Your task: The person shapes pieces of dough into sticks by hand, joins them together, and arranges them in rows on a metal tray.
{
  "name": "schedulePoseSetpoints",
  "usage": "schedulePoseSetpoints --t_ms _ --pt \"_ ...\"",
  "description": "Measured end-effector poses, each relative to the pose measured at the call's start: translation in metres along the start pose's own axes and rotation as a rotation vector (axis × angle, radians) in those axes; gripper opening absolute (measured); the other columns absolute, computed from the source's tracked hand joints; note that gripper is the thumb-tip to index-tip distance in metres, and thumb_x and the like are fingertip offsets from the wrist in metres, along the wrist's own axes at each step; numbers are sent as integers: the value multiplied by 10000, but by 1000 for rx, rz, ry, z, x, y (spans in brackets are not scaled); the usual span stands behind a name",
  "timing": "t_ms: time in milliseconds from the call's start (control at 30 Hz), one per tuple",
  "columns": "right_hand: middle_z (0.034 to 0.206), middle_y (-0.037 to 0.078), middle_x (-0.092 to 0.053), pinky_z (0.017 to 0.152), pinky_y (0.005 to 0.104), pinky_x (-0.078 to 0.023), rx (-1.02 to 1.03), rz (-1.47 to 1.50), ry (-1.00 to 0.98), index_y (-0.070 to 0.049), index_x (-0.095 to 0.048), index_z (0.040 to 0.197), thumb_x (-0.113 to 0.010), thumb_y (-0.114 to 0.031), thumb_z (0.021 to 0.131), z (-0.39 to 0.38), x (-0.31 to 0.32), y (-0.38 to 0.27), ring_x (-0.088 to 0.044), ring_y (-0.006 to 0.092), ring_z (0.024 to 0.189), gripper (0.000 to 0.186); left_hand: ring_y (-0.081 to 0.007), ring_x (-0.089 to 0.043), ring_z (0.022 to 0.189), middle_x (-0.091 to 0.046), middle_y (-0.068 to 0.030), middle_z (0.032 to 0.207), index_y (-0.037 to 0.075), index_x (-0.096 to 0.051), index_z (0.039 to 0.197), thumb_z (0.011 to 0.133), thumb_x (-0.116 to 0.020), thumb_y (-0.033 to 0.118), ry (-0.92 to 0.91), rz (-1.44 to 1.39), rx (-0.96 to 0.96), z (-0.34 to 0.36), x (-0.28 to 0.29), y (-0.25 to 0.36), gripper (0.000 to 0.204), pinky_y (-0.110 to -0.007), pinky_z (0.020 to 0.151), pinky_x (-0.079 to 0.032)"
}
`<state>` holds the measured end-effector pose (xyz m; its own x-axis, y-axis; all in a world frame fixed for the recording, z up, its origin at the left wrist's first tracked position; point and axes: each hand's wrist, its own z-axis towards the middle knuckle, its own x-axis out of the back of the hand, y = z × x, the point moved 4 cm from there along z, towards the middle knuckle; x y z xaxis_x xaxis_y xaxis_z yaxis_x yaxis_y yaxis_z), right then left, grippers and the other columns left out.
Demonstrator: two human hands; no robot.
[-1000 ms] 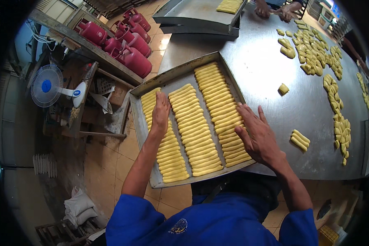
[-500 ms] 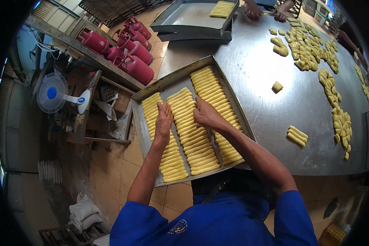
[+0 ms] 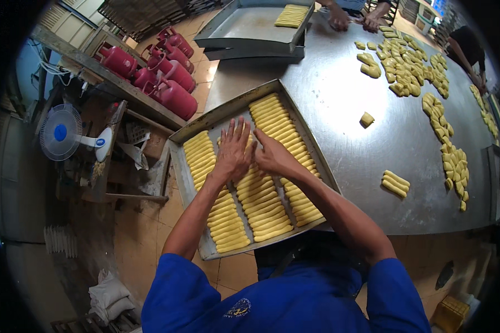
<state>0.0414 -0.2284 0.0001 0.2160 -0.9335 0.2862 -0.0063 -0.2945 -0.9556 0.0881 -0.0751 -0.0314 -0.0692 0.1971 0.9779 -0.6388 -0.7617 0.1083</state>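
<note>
A shallow metal tray point(image 3: 220, 121), set at an angle, holds three long rows of yellow dough sticks point(image 3: 264, 213). My left hand point(image 3: 234, 152) lies flat over the upper part of the middle row, its fingers spread and pointing away from me. Close beside it, my right hand point(image 3: 275, 157) touches the right side of that same row, with a finger stretched toward the left hand. Its other fingers are bent and partly hidden under the palm. I see nothing gripped in either hand. The sticks under both hands are covered.
On the steel table point(image 3: 344, 161) lie a dough piece point(image 3: 366, 119), a few joined sticks point(image 3: 395, 183) and many dough pieces point(image 3: 408, 66). Stacked trays point(image 3: 244, 25) stand at the back. Another person's hands point(image 3: 339, 19) work there. Left are red gas cylinders point(image 3: 175, 99) and a fan point(image 3: 61, 132).
My left hand has moved right, from the gap between the left and middle rows onto the middle row, and its fingers have spread. My right hand stays near that row. The view has shifted slightly.
</note>
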Motion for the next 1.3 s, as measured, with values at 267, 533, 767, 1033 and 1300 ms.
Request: schedulePoseSetpoints --t_ms 267,533,767,1033,1300 --pt "1111 136 -727 790 330 -588 -109 144 135 37 -490 1508 -493 -131 1049 -150 97 -19 -664 156 814 488 -401 -181 1604 -244 -237 1715 32 -289 1645 1091 -491 458 -90 -82 103 3 9 -31 727 -542 1302 -85" --pt "1202 184 -705 812 355 -595 -428 -162 871 40 -598 1391 -686 -206 1011 -336 245 68 -711 243 959 461 -361 -496 1424 -549 -211 1504 0 -551 1467 962 -767 315 -27 -690 -131 53 77 158 633 -452 1157 -441" --pt "1412 244 -568 1019 477 -514 -376 -755 504 -11 -443 1511 -791 -207 913 -322 260 75 -601 402 1219 719 -386 -560 1282 -612 -209 1379 58 -640 1377 841 -854 400 -276 -474 -604 112 -13 343 670 -473 1088 -488" --pt "1003 282 -640 875 552 -489 -287 -756 370 24 -626 1091 -733 -188 902 -305 267 106 -617 462 975 304 -370 -626 977 -685 -160 974 65 -726 862 777 -846 349 -139 -640 -637 117 -82 368 320 -483 885 -527" --pt "1008 82 -705 814 301 -572 -270 -105 629 59 -673 1168 -706 -131 1015 -298 265 101 -699 170 897 246 -389 -619 1142 -652 -187 1216 43 -664 1328 833 -821 346 -201 -755 -469 104 -35 351 601 -475 978 -526"
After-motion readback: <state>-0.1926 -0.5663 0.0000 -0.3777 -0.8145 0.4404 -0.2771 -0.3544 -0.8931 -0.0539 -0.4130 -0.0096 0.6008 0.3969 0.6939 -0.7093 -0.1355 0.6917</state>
